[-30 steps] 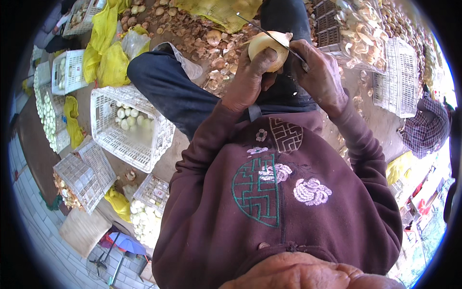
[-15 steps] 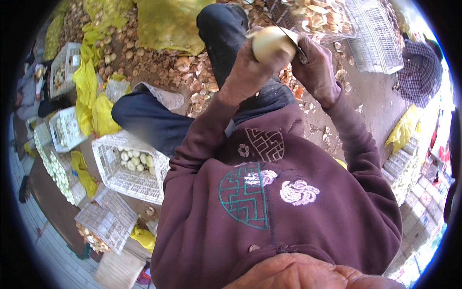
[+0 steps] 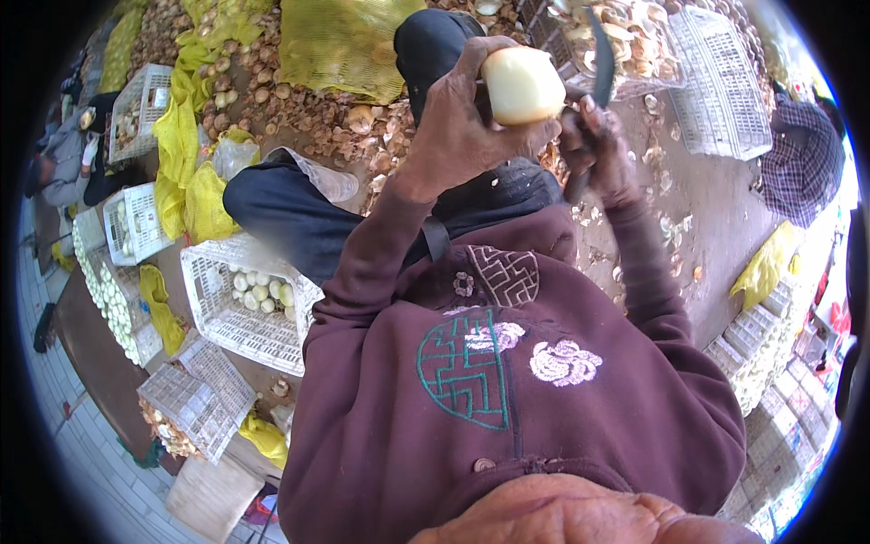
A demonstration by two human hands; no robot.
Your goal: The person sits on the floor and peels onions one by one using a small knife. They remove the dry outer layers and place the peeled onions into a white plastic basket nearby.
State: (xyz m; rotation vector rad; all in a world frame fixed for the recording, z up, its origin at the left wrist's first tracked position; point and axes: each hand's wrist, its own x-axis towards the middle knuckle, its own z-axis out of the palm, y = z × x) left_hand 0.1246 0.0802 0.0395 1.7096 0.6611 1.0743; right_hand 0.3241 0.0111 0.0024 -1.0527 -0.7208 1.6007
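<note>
We see the left hand (image 3: pixel 458 116) grasping the pale onion (image 3: pixel 525 87); the right hand (image 3: pixel 607 156), clasping a knife (image 3: pixel 604 62), sits just beside it, touching or not, we cannot tell.

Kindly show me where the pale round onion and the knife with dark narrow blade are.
Pale round onion (image 3: pixel 525 86): head view, middle of its peeled side.
Knife with dark narrow blade (image 3: pixel 604 60): head view, on the blade.

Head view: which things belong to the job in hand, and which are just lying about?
In use:
onion, in the left hand
knife, in the right hand
probably the crate of pale bulbs

Lying about, it seems:
yellow mesh sack
loose skins
</note>
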